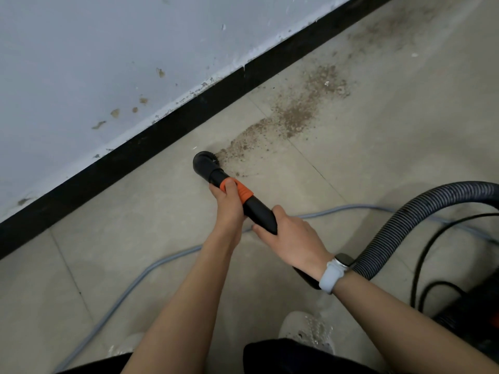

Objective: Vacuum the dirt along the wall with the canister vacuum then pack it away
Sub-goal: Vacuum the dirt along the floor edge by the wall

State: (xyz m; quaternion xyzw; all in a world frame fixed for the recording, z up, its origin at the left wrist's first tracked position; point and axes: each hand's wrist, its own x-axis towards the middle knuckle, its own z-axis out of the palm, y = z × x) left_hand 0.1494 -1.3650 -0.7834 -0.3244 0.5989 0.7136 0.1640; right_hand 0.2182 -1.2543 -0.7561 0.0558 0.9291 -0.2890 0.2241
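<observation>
Nozzle: a round black brush head (204, 163) with short bristles showing at its right edge, set on the floor tiles (378, 163) at the near end of the dirt, close to the black skirting.
Wand: a black tube (255, 211) with a bright orange collar (240, 190) just behind the brush head; it slants from the brush down and right toward the person.
Left hand: the left hand (228, 205) grips the tube at the orange collar, thumb lying on top of the collar, fingers wrapped underneath.
Right hand: the right hand (290, 238) holds the rear of the tube, fingers curled round it from above; a pale blue watch band (332, 275) sits on the wrist.
Hose: a dark ribbed hose (399, 222) leaves the tube behind the right wrist, arches up and runs off the right edge.
Dirt: a brown gritty trail (294, 114) runs along the floor from the brush toward the upper right, parallel to the wall, thinner and fainter at the far end.
Wall: a pale wall (94, 55) with brown spots and chipped paint above the skirting (129, 157).
Cables: a grey cable (167, 261) crosses the floor under the arms; a black cord (432, 252) loops at the right.
Vacuum body: only a dark corner (475, 327) shows at the lower right.
Shoes: light shoes (307, 330), speckled, at the bottom.
</observation>
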